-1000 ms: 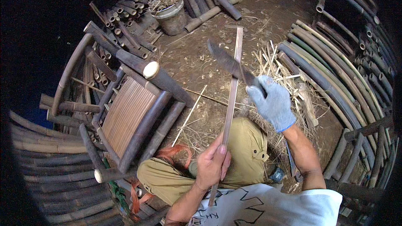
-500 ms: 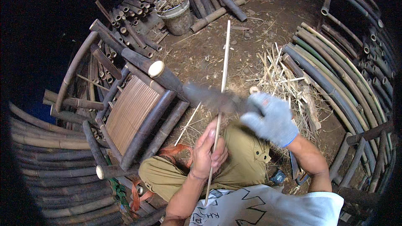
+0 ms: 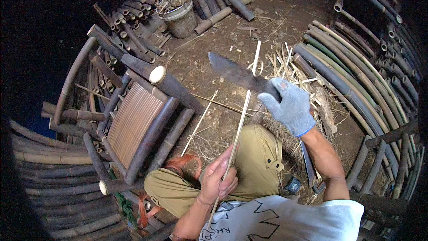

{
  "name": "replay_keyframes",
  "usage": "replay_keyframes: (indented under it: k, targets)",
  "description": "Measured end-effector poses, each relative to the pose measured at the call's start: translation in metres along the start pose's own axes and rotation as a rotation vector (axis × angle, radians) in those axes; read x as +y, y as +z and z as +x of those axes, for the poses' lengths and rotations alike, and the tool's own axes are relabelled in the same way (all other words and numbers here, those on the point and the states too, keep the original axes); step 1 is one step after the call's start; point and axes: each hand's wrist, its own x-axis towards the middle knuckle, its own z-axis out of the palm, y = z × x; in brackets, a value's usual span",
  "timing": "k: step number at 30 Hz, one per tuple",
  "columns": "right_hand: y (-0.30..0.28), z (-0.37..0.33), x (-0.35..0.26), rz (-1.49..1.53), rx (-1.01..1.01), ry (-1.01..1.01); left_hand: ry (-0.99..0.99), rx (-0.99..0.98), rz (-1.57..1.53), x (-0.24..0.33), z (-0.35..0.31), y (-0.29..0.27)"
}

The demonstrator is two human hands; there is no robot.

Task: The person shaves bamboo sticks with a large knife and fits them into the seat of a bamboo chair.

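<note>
My bare left hand is closed around a long, thin bamboo strip in front of my lap. The strip slants from my shirt up past my knee, and its far part passes behind the blade. In my right hand, covered by a grey-blue glove, is a machete with a broad, dark blade pointing up and left. The blade crosses the strip; whether they touch I cannot tell. A pale curled shaving shows just beyond the blade. The machete's handle is mostly hidden by the glove.
To the left stands a dark bamboo chair with a slatted panel. Bamboo poles lie stacked at the right, beside a heap of shavings. A bucket of scraps stands at the back. A saw lies near my right forearm.
The blurred machete has come to a sharper view, its tip now higher and farther right. The strip's far end has tilted right, and a curled shaving now shows beside it.
</note>
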Motion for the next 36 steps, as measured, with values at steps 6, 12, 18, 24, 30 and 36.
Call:
replay_keyframes:
  k: [6,12,18,24,30,36]
  targets:
    - [-0.021,0.032,0.068,-0.054,0.175,0.12,-0.088,-0.025,0.018,-0.013,-0.036,-0.022]
    - [-0.015,-0.004,0.003,0.109,0.012,-0.022,0.126,0.149,0.278,0.009,0.021,-0.001]
    - [-0.007,-0.033,-0.028,0.09,-0.303,-0.137,0.171,0.224,0.678,0.02,0.049,0.022]
    - [-0.004,-0.03,0.001,0.073,-0.072,-0.057,0.149,0.175,0.687,0.007,0.041,0.027]
    - [-0.013,0.001,0.061,0.001,0.164,0.166,0.035,0.124,0.738,-0.008,-0.004,0.016]
    - [-0.043,0.008,0.08,0.704,-0.047,0.423,0.079,0.313,0.705,-0.003,-0.005,0.004]
